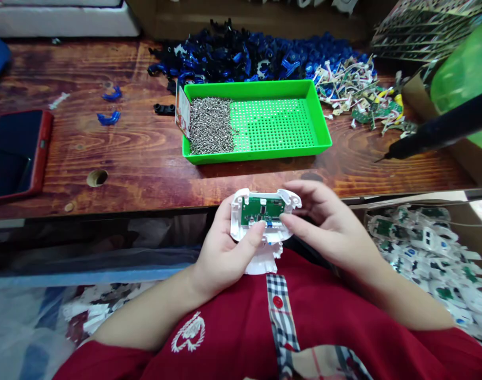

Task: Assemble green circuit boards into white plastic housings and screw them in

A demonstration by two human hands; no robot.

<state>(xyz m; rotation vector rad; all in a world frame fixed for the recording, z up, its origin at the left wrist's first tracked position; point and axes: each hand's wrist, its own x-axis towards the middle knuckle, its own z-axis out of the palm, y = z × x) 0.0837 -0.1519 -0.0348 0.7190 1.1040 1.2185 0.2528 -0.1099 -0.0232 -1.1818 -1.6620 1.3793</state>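
My left hand (221, 256) grips a white plastic housing (235, 228) in front of my chest, its thumb lying across the lower edge. A green circuit board (253, 207) sits inside the housing, facing up. Below hangs another white plastic piece (261, 262); how it joins the housing is hidden. My right hand (330, 227) is closed on the housing's right side, thumb tip by the board's lower right corner and fingers partly behind. Beyond the hands, on the wooden bench (146, 179), stands a green basket (257, 156) with many small metal screws (211, 126).
Blue and black plastic parts (241, 53) are heaped behind the basket, beside wired small boards (352, 89). A black screwdriver (431, 132) juts in from the right. A phone (17, 153) lies left. White housings (434, 264) fill a box at lower right.
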